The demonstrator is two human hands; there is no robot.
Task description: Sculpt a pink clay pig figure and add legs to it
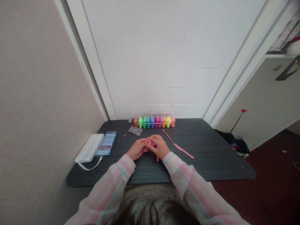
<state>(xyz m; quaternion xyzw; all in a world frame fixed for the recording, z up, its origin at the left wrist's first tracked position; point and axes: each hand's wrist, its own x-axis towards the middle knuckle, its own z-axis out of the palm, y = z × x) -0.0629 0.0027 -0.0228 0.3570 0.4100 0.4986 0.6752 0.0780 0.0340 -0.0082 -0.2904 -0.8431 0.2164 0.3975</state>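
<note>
Over the middle of the dark table, my left hand (137, 149) is closed on a lump of pink modelling clay (149, 142). My right hand (160, 147) meets it from the other side, its fingers curled over the same lump, so much of the clay is covered. A thin pink piece (157, 158) pokes out under my right hand; what it is I cannot make out. Right of the hands lie a slim pink modelling tool (167, 136) and a flat pink clay knife (184, 150), end to end.
A clear pack of coloured clay blocks (154, 122) stands at the table's back edge, with a small clear bag (135, 130) before it. On the left lie a white power bank (89, 148), its cable (89, 168) and a blurred-out phone (106, 143). A white door (150, 62) rises behind.
</note>
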